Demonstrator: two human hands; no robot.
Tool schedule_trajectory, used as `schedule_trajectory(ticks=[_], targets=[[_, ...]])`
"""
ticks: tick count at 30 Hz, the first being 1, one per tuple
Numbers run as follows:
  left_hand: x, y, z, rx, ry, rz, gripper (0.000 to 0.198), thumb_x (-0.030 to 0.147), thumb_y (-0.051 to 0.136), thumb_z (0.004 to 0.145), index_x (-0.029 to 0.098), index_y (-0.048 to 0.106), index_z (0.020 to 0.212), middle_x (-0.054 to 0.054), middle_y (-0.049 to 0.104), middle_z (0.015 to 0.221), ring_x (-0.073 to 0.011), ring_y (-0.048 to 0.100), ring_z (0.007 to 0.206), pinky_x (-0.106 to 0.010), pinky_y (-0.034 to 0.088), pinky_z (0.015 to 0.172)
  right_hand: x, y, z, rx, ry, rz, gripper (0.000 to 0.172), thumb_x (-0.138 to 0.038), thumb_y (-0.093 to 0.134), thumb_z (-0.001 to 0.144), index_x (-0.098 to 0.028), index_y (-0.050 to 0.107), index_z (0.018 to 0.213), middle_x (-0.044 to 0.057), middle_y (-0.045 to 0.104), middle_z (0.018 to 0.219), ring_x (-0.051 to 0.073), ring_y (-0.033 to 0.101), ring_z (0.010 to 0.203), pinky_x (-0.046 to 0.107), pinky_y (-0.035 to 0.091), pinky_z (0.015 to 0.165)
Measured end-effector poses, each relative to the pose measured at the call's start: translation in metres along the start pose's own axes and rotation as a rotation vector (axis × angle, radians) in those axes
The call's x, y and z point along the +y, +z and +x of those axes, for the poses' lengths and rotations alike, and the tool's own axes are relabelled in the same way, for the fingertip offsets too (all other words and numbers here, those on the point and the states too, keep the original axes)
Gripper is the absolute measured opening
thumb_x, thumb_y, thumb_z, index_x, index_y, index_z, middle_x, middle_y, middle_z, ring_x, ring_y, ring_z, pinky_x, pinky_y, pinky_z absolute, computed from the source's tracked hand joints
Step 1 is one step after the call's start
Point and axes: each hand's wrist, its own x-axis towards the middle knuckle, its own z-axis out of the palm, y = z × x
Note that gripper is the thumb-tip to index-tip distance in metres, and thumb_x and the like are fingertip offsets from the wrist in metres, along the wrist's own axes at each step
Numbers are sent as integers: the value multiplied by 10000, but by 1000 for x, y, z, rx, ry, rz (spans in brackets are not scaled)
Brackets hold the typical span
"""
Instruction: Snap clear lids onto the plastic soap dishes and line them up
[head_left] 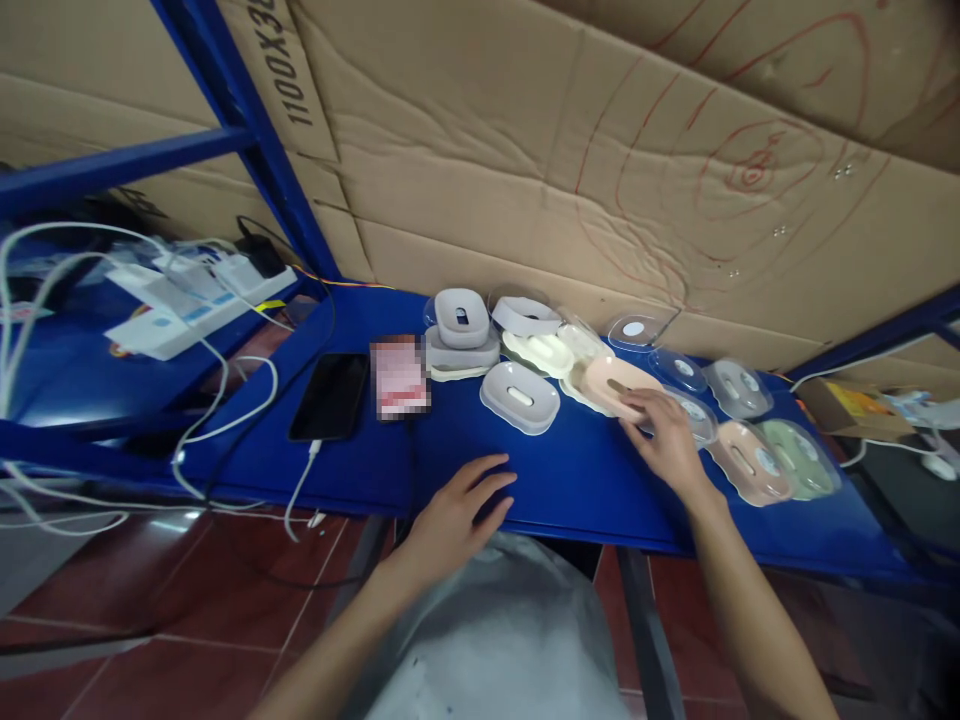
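Note:
My right hand (664,435) has its fingers and thumb at the near edge of a peach soap dish (604,375), an oval tray with a slot in its middle. That dish rests over a cream piece at the back of the blue table. My left hand (461,510) hovers at the front edge, fingers apart and holding nothing. Between the hands, further back, lies a pale grey soap dish (544,408) with a light bar-shaped centre. Behind it are a cream dish (551,355), a grey ring-shaped frame (517,316) and a stack of grey parts (461,345).
On the right lie a peach dish (750,475), a green dish (799,455) and clear covers (679,370) with round stickers. A phone (330,395) with a white cable and a blurred pink packet (400,375) are at left. Cardboard (465,150) walls the back; power strips (199,310) stand far left.

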Motion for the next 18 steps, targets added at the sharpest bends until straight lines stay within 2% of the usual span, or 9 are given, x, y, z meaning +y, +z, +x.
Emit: schedule_trajectory(ticks=[3, 7, 11, 14, 18], targets=[[1, -1, 0, 0, 11, 0, 266, 286, 586, 1074, 270, 686, 1320, -78, 643, 1471, -238, 664, 1333, -445, 573, 1148, -5, 10, 5, -104, -29, -90, 289, -336, 559, 1017, -224, 655, 1266, 125, 732, 1333, 308, 639, 1303, 523, 430, 1130], [1, -2, 1, -3, 22, -13, 268, 270, 599, 1065, 272, 689, 1317, -75, 641, 1475, -232, 663, 1335, -443, 566, 1157, -8, 23, 25, -192, -54, -150, 346, -261, 538, 999, -203, 625, 1328, 151, 741, 1317, 353, 627, 1310, 644, 287, 1198], [2, -2, 0, 0, 16, -5, 262, 265, 602, 1060, 271, 698, 1304, -72, 645, 1470, -232, 666, 1329, -442, 570, 1151, -12, 24, 31, -253, -61, -168, 367, -259, 564, 973, -187, 627, 1327, 173, 752, 1285, 390, 625, 1282, 668, 304, 1154], [2, -2, 0, -4, 10, -2, 264, 274, 594, 1064, 274, 698, 1306, -72, 648, 1468, -235, 667, 1326, -449, 570, 1150, -23, 14, 15, -311, -94, -151, 378, -260, 581, 972, -225, 608, 1348, 139, 732, 1349, 359, 616, 1301, 630, 304, 1172], [5, -4, 1, -37, 0, -4, 310, 284, 585, 1070, 284, 659, 1371, -70, 634, 1482, -234, 639, 1356, -449, 554, 1166, -46, -9, -30, -338, -88, -128, 377, -285, 564, 1022, -265, 570, 1398, 114, 702, 1405, 333, 595, 1345, 614, 274, 1203]])
